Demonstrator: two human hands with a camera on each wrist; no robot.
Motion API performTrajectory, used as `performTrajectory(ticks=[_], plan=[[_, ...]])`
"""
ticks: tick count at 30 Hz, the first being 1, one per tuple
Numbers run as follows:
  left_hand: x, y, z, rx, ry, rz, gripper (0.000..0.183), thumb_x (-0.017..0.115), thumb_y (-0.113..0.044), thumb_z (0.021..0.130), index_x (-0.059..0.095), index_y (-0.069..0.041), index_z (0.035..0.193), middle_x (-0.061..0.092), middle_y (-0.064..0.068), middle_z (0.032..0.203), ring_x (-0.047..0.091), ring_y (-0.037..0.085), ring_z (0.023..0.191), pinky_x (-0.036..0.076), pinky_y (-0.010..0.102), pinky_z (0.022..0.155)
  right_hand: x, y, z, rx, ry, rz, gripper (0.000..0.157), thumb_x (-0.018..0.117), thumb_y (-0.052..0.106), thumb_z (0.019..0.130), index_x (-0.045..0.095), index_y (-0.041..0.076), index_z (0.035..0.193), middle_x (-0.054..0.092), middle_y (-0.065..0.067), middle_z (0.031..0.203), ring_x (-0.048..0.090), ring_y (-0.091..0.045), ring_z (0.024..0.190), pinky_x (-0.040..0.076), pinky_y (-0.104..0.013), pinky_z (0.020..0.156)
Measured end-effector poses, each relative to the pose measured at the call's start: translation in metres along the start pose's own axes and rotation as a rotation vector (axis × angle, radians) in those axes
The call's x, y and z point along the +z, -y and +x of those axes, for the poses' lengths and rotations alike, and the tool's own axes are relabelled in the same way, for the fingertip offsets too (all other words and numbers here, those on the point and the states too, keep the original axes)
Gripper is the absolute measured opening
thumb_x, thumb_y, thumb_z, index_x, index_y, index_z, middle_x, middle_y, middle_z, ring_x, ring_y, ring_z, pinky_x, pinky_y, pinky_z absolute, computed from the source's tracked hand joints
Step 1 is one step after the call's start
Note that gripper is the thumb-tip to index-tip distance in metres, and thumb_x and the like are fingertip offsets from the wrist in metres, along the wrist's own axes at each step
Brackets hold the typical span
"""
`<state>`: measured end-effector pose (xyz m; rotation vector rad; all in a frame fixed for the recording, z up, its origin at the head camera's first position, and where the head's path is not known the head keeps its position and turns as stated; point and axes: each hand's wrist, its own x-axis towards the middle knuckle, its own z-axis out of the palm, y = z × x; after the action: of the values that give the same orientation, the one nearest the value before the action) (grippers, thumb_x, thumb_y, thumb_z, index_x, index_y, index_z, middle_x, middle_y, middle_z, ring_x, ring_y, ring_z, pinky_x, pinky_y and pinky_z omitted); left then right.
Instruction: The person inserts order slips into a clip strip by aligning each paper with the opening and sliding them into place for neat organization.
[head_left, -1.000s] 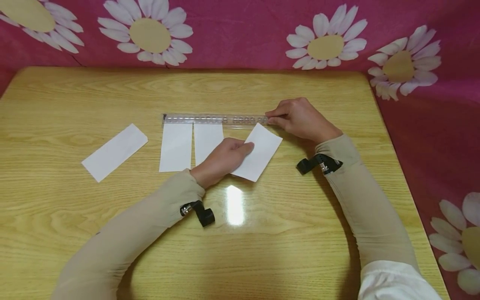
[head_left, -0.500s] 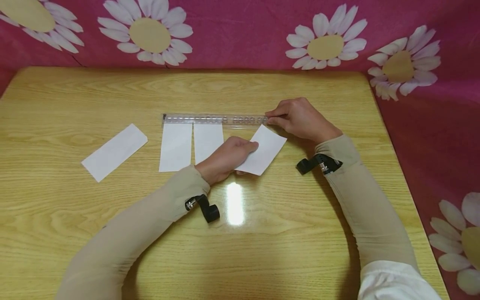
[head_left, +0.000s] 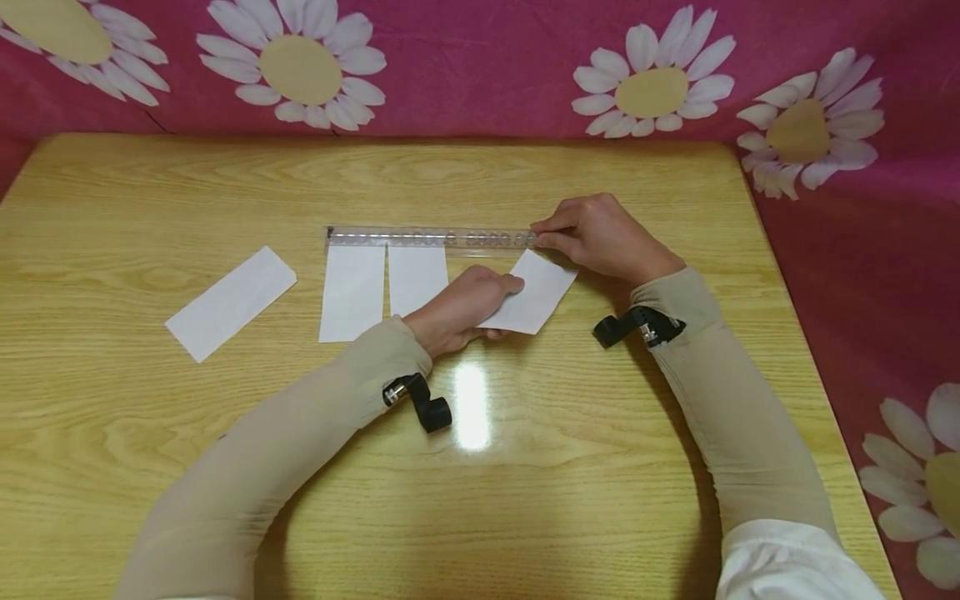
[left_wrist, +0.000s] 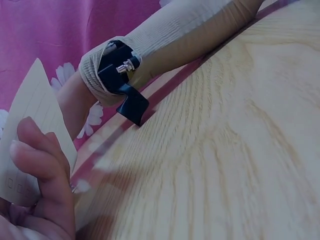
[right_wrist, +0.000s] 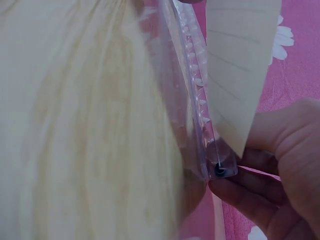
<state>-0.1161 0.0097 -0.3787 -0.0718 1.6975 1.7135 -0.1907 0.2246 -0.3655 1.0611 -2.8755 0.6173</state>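
Observation:
A clear plastic strip with a row of round bumps lies across the table. My right hand pinches its right end between thumb and fingers. The top edges of two white paper cards meet the strip side by side; my left hand partly covers the right one. My left hand holds another paper card, thumb on top and fingers beneath. It is tilted and slightly bent, with its upper corner close to the strip's right end. In the left wrist view, printed lines and small boxes show on the card's underside.
A separate white paper card lies slanted on the wooden table at the left. Behind the table and along its right side hangs a pink cloth with large daisies. Black bands are worn on both wrists.
My left hand has moved a little right and away from me, carrying the paper card closer to the strip's right end. My right hand and the strip have stayed in place.

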Motion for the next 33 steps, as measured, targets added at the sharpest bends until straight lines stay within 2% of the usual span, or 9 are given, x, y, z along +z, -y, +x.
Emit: performTrajectory(ticks=[7,11,18,22,33], plan=[[0.002,-0.003,0.004,-0.036,-0.041,-0.046,0.031,0.045,-0.020,0.109,0.063,0.005,0.110,0.065,0.006,0.084,0.055,0.011,0.054,0.044,0.018,0.044,0.000,-0.001,0.001,-0.003,-0.004,0.011,0.023,0.073,0.020,0.098,0.079,0.012,0.118,0.080,-0.010,0.099,0.067,-0.017,0.077,0.050,-0.030,0.068],[0.002,-0.003,0.007,-0.050,-0.063,-0.076,0.029,0.046,-0.020,0.109,0.062,0.005,0.111,0.065,0.006,0.080,0.054,0.011,0.051,0.045,0.017,0.042,0.000,-0.001,0.002,-0.004,-0.008,0.013,0.023,0.074,0.019,0.097,0.079,0.011,0.118,0.080,-0.010,0.099,0.069,-0.018,0.079,0.051,-0.031,0.069],[0.004,-0.005,0.010,-0.047,-0.074,-0.130,0.027,0.046,-0.017,0.108,0.059,0.004,0.116,0.065,0.006,0.077,0.055,0.012,0.052,0.043,0.017,0.042,0.000,0.000,0.002,0.017,0.002,0.020,0.023,0.075,0.020,0.097,0.079,0.012,0.118,0.080,-0.011,0.100,0.069,-0.019,0.080,0.052,-0.033,0.071],[0.006,-0.005,0.012,-0.044,-0.105,-0.153,0.025,0.045,-0.016,0.107,0.058,0.003,0.117,0.064,0.007,0.081,0.056,0.012,0.053,0.044,0.018,0.042,0.000,-0.001,0.002,0.014,0.000,0.016,0.024,0.075,0.021,0.097,0.079,0.012,0.118,0.080,-0.011,0.100,0.069,-0.019,0.080,0.052,-0.033,0.071],[0.010,-0.007,0.013,-0.028,-0.159,-0.183,0.025,0.043,-0.017,0.109,0.059,0.002,0.111,0.064,0.007,0.084,0.057,0.015,0.056,0.049,0.020,0.046,0.000,-0.001,0.002,0.010,0.007,0.014,0.025,0.074,0.022,0.097,0.078,0.012,0.119,0.080,-0.011,0.100,0.065,-0.018,0.078,0.050,-0.032,0.070]])
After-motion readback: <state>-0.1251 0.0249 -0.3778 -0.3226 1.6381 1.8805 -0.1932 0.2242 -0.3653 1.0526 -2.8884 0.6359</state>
